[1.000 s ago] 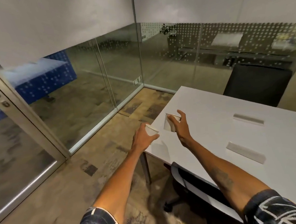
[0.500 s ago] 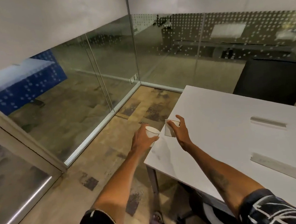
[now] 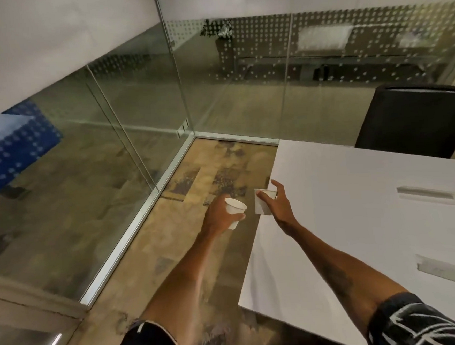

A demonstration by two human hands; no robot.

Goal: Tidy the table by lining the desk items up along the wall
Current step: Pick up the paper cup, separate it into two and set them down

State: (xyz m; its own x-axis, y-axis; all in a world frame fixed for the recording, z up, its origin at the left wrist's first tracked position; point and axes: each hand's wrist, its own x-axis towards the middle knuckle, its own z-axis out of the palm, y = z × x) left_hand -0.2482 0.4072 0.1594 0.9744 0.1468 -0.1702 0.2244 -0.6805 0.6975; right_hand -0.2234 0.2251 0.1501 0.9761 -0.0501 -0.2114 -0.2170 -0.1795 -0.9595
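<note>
Two white paper cups are in hand at the left edge of the white table (image 3: 358, 217). At far left, glass partition walls (image 3: 125, 120) meet at a corner above patterned carpet (image 3: 207, 173). The left hand (image 3: 219, 218) is wrapped around the left paper cup (image 3: 234, 211), fingers closed about its side wall, and holds it tilted in the air beyond the table edge, over the carpet. Just to the right, the right hand (image 3: 278, 205) pinches the right paper cup (image 3: 263, 202) between thumb and fingers at the rim and upper wall; this cup is at the table's left edge, though whether its base rests on the surface cannot be told. Farther right, two recessed slots (image 3: 424, 195) lie in the tabletop, with a black chair (image 3: 416, 121) behind.

Handling, as judged: the cups are light, thin-walled and easily crushed, so a gentle encircling hold around the mid-wall is safer than squeezing the rim. An empty cup tips readily.

No brand, label or writing is legible on either cup.
</note>
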